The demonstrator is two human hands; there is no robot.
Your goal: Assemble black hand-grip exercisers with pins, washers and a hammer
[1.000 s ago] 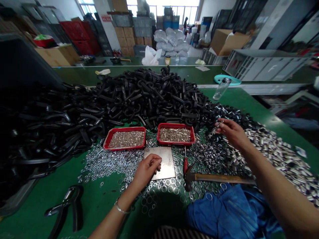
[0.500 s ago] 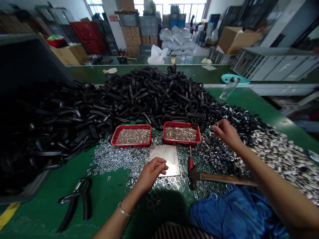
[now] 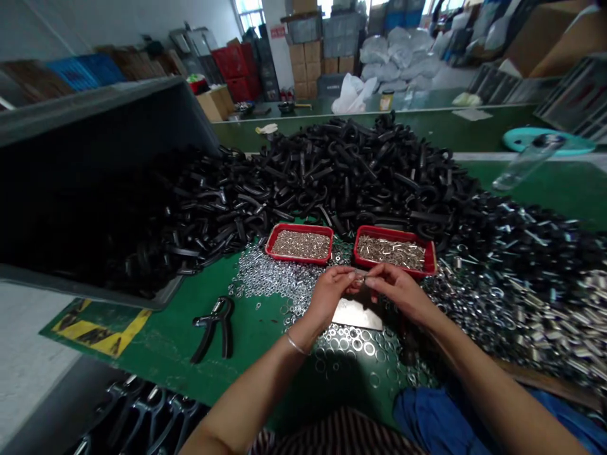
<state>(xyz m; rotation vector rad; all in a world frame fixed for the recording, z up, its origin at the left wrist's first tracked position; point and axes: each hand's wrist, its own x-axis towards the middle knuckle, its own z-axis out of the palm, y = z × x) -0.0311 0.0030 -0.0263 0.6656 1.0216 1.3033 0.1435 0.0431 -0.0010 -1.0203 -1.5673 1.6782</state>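
My left hand (image 3: pixel 329 294) and right hand (image 3: pixel 396 289) meet fingertip to fingertip in the middle of the frame, both pinching one small silvery metal part (image 3: pixel 360 276) between them, just above the flat grey metal plate (image 3: pixel 356 313). Just above my hands sit two red trays of small metal pins (image 3: pixel 300 242) (image 3: pixel 393 250). Loose shiny washers (image 3: pixel 270 281) litter the green tabletop (image 3: pixel 256 328). At lower left lies a finished black hand gripper (image 3: pixel 214 325).

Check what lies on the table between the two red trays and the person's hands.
In the head view, loose metal rings lie between the red trays and the hands, and the top edge of the steel plate under the hands.
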